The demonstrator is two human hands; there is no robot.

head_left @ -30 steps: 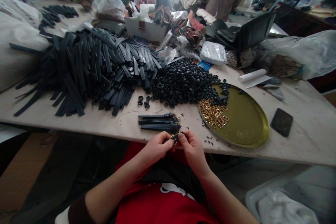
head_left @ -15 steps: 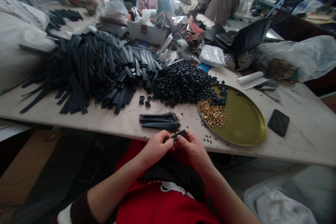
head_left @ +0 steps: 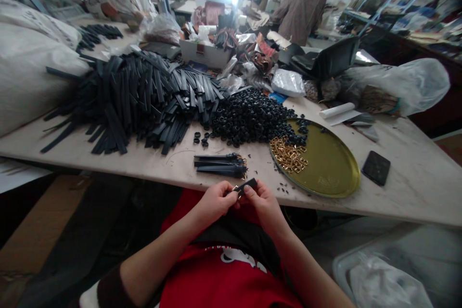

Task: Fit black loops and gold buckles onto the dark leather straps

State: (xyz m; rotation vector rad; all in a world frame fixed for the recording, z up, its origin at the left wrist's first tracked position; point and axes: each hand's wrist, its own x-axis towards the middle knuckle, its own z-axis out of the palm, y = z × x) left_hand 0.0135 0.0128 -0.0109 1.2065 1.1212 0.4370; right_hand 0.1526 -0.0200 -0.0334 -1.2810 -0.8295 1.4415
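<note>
Between my two hands, just off the table's front edge, is a short black strap [head_left: 249, 184] with a gold buckle [head_left: 236, 188] at its left end. My left hand [head_left: 221, 197] pinches the buckle end. The fingers and thumb of my right hand [head_left: 262, 197] are closed on the strap. A small stack of black straps with gold buckles [head_left: 220, 165] lies on the table beyond my hands. Farther off are a heap of small black loops [head_left: 249, 118] and a large pile of black strips [head_left: 137, 91]. Gold buckles [head_left: 288, 154] lie on a round gold-green tray [head_left: 332, 163].
A dark phone [head_left: 376, 167] lies right of the tray. Plastic bags, a box of scraps [head_left: 205, 54] and a silvery packet [head_left: 288, 82] stand at the back. A big white sack [head_left: 32, 72] is at the left. Other people are beyond the table.
The head view has tilted up and shifted slightly, so more of the room shows. My hands keep hold of the strap and buckle in nearly the same pose.
</note>
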